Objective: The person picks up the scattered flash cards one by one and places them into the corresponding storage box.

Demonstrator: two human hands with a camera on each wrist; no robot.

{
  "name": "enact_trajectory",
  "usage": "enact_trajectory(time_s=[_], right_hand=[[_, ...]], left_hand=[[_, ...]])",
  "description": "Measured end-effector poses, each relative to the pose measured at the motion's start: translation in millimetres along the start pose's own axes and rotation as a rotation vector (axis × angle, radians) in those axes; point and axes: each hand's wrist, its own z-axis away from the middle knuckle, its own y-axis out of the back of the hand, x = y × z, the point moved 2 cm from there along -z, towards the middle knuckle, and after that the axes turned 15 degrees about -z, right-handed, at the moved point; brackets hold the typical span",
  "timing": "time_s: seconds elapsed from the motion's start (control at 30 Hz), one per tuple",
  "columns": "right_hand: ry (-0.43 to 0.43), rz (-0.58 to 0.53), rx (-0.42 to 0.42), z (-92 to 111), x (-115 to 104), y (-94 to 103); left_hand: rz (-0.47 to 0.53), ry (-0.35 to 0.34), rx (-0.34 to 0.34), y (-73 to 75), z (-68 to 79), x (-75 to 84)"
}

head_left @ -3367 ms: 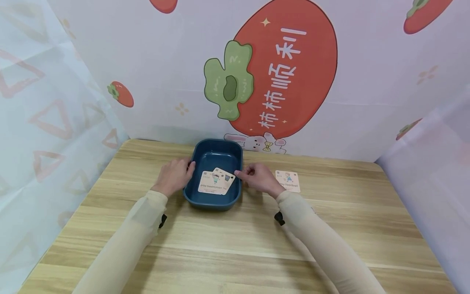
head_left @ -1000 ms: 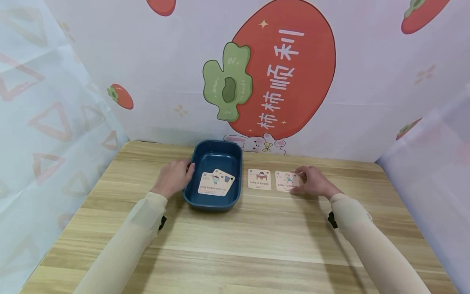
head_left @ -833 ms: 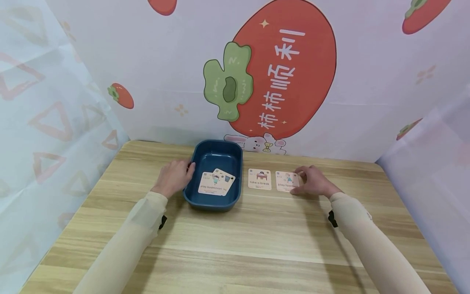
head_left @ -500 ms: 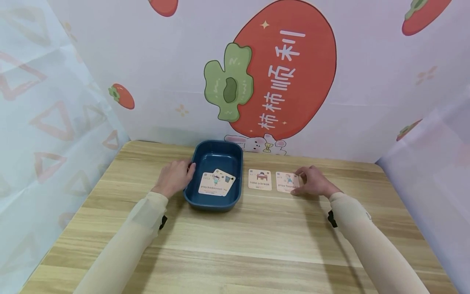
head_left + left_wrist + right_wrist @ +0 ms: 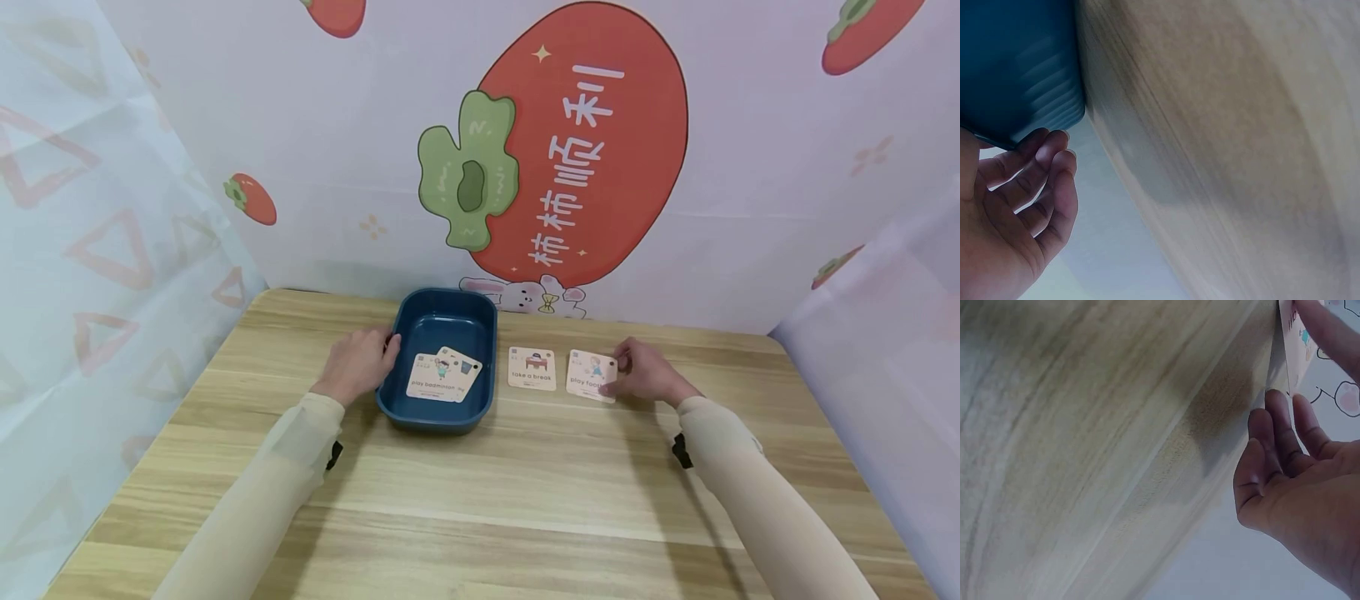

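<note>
In the head view my left hand (image 5: 358, 362) grips the left rim of a dark blue plastic bin (image 5: 438, 423). Its fingers curl against the bin's outer wall in the left wrist view. Two cards lie overlapped inside: a "play badminton" card (image 5: 433, 383) on top and another card (image 5: 471, 365) partly hidden beneath. To the right of the bin, a "take a break" card (image 5: 532, 368) lies flat on the table. Beyond it my right hand (image 5: 647, 372) pinches the "play football" card (image 5: 587, 373) by its right side between thumb and fingers; the right wrist view shows that card tilted off the wood.
A wood-grain table (image 5: 480, 517) spreads in front of both forearms. Behind it rises a white backdrop (image 5: 322, 125) printed with persimmons, and a white sheet (image 5: 105, 250) borders the left side.
My right hand has gone from the bin's right rim to the "play football" card, whose right side has just come up. The "take a break" card has come into view. My left hand stays put.
</note>
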Motion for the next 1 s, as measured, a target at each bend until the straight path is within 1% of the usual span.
enact_trajectory(time_s=[0.07,0.27,0.57,0.77,0.83,1.0], right_hand=[[0.004,-0.029,0.012,1.9,0.8,1.6],[0.055,-0.103,0.043,6.5,0.2,5.4],[0.082,-0.136,0.066,13.7,-6.9,6.6],[0.123,-0.168,0.067,17.1,-9.3,8.2],[0.122,-0.168,0.068,18.3,-9.4,9.2],[0.084,-0.167,0.057,21.3,-10.9,11.5]], left_hand=[[0.0,0.0,0.0,0.3,0.4,0.1],[0.008,0.0,-0.002,1.2,0.7,1.1],[0.008,-0.003,0.006,-1.2,0.4,0.3],[0.018,-0.004,0.01,-2.0,0.5,-0.2],[0.018,-0.004,0.01,-2.0,0.5,-0.2],[0.015,-0.001,0.009,-1.7,0.0,-0.2]])
